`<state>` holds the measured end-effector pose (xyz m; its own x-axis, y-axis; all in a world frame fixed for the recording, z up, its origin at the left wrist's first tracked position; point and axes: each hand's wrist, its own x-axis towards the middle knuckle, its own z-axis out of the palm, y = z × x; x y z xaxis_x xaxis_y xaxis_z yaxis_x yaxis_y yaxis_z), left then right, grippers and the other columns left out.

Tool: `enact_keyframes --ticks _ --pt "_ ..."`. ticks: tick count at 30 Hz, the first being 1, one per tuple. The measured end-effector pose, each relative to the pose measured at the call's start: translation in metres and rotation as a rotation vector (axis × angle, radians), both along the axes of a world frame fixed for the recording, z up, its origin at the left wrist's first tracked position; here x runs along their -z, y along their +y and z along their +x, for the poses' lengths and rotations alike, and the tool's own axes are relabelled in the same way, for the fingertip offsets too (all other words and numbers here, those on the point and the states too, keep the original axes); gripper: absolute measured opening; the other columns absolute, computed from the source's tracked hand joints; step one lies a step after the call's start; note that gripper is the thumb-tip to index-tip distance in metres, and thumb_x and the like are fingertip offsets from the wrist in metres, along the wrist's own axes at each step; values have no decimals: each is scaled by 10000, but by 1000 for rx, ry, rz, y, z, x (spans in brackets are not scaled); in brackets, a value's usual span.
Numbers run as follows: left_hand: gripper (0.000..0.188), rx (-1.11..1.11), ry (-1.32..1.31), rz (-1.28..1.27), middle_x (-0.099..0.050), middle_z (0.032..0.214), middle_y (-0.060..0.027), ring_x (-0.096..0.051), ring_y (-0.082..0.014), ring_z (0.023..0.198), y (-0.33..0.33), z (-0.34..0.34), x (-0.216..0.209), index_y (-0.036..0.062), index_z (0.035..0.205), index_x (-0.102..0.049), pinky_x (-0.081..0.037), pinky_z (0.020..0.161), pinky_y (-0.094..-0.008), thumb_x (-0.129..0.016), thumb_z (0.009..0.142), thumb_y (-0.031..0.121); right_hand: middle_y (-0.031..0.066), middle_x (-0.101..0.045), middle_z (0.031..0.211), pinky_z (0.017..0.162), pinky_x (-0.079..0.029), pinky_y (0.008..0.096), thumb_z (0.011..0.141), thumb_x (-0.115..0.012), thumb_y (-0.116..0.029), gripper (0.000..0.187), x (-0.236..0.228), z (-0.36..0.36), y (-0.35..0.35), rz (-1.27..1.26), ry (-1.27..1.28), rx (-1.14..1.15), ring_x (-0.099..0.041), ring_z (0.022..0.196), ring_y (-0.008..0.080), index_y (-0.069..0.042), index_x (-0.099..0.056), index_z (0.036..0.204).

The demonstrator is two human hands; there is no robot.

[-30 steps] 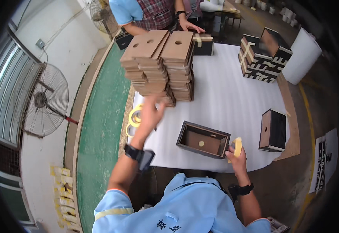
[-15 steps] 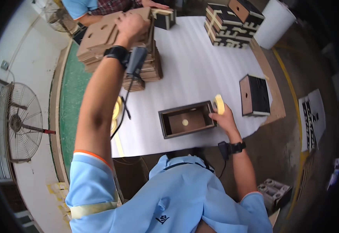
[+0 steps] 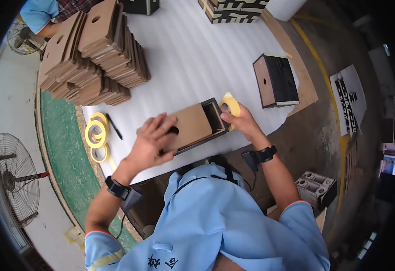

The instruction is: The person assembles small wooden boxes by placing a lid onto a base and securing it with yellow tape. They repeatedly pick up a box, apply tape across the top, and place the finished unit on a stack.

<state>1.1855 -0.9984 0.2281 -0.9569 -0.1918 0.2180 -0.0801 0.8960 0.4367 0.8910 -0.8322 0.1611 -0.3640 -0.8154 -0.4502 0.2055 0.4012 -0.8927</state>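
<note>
A brown board panel with a round hole lies over most of the dark open box in front of me, leaving the box's right end uncovered. My left hand grips the panel's left end, fingers spread over the top near the hole and the thumb at the near edge. A roll of yellow masking tape is held in my right hand, right against the box's right end. Whether the panel rests on the rim or inside it I cannot tell.
Stacks of brown panels stand at the far left. Rolls of yellow tape and a black pen lie left of my left hand. A finished-looking box stands at the right, taped boxes farther back. A co-worker's sleeve shows far left.
My left hand has come back from the panel stacks with a panel and brought it over the box. My right hand still holds the tape. The view has shifted.
</note>
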Motion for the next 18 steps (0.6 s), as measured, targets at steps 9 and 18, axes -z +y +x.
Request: enact_keyframes --ticks 9,18 --pt "346 47 -2 -5 -521 1425 -147 -441 -400 1327 18 -44 15 22 968 -682 -387 1059 -508 -758 767 293 54 -598 1042 836 -507 301 777 -866 -250 597 -17 5 -6 63 205 -58 -582 962 150 26 -549 1201" --pt "335 25 -150 106 -442 1525 -93 -281 -386 1466 15 -52 25 19 928 -684 -144 1210 -559 -689 889 351 128 -671 938 766 -530 365 761 -865 -239 505 -10 17 -3 60 504 -23 -657 845 236 -1 -556 1081"
